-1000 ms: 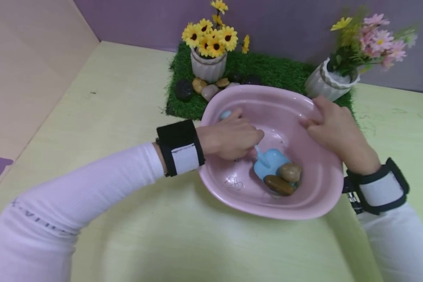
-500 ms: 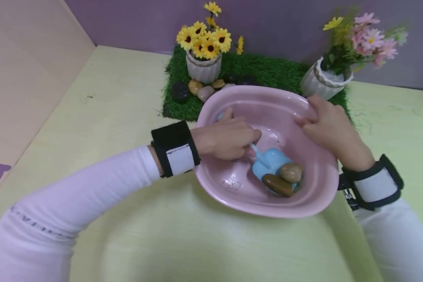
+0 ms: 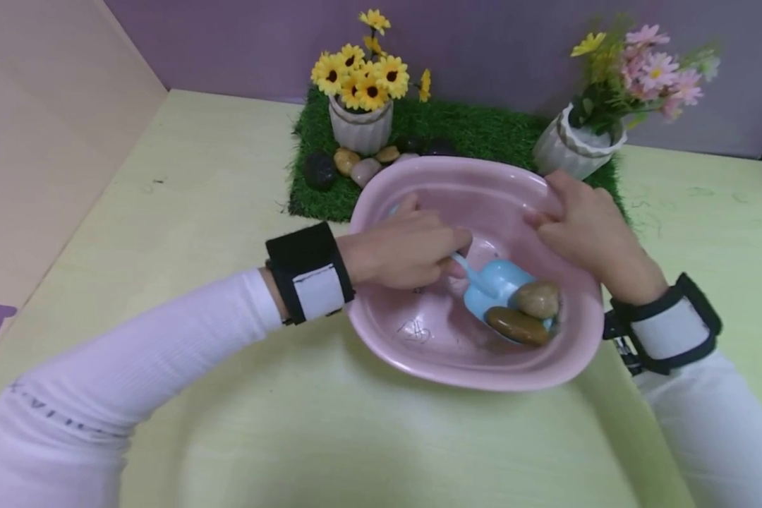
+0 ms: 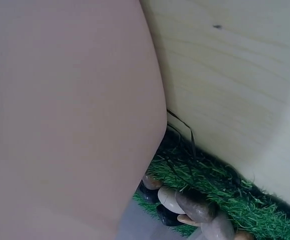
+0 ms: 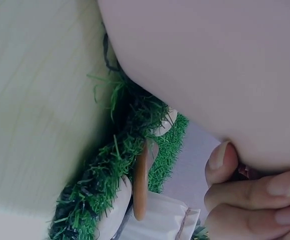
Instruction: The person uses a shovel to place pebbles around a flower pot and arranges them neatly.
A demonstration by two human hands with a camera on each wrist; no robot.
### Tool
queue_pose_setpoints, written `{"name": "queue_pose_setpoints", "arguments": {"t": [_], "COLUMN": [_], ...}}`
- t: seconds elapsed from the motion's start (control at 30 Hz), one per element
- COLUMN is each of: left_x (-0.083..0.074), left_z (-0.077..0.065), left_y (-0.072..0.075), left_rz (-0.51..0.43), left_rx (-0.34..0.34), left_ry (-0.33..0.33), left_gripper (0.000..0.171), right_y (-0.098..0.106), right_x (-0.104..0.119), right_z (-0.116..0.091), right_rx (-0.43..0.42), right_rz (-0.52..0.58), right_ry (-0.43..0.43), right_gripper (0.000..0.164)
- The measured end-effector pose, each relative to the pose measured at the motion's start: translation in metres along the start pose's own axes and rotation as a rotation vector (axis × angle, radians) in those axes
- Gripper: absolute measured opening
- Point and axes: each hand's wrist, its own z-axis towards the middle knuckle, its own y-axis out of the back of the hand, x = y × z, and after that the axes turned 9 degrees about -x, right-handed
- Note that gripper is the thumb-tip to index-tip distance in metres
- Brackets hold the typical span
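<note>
In the head view, a pink basin (image 3: 413,353) is tilted toward the camera. My right hand (image 3: 600,236) grips its far right rim, thumb inside; the right wrist view shows curled fingers (image 5: 250,210) at the basin's wall. Inside the basin, my left hand (image 3: 413,247) holds the handle of a light blue toy shovel (image 3: 479,300). Most of that handle is hidden under the hand. Two smooth stones lie on the shovel's blade: a tan one (image 3: 537,299) and a longer brown one (image 3: 516,326). In the left wrist view, the basin's outer wall (image 4: 74,115) fills the left side.
Behind the basin lies a green artificial grass mat (image 3: 476,130). On it stand a white pot (image 3: 360,127) of yellow flowers and a tilted white pot (image 3: 568,148) of pink flowers. Several pebbles (image 3: 365,171) sit at its front left. A purple wall (image 3: 228,49) rises behind.
The shovel, with both stones on it, has shifted slightly right inside the basin. Both hands keep their hold. The whole head view has drifted a little.
</note>
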Motion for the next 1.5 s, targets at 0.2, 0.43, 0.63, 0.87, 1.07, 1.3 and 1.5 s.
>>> {"name": "queue_pose_setpoints", "arguments": {"t": [0.2, 0.43, 0.63, 0.87, 1.07, 1.3, 1.5], "left_x": [-0.002, 0.001, 0.003, 0.001, -0.002, 0.002, 0.006], "left_z": [-0.001, -0.006, -0.009, -0.011, -0.014, -0.019, -0.019], "left_y": [0.001, 0.007, 0.014, 0.020, 0.026, 0.041, 0.058], "left_rz": [-0.009, -0.080, -0.066, -0.081, -0.114, -0.055, -0.001], "left_rx": [-0.017, -0.039, -0.064, -0.100, -0.120, -0.135, -0.169], "left_ry": [0.001, 0.028, 0.053, 0.053, 0.060, 0.067, 0.101], "left_gripper": [0.023, 0.019, 0.019, 0.021, 0.020, 0.022, 0.025], "right_y": [-0.001, 0.000, 0.002, 0.003, 0.002, 0.002, 0.002], "right_x": [-0.002, -0.002, -0.002, -0.004, -0.006, -0.005, -0.007], "right_z": [0.000, 0.001, 0.001, 0.000, -0.001, 0.001, 0.000], "right_rx": [0.002, -0.011, 0.003, -0.030, -0.035, -0.004, -0.038], "right_rz": [-0.003, 0.007, 0.009, 0.030, 0.042, 0.017, 0.024], "right_ry": [-0.001, 0.013, 0.001, 0.049, 0.078, 0.051, 0.078], "right_gripper": [0.030, 0.029, 0.031, 0.026, 0.026, 0.034, 0.030]}}
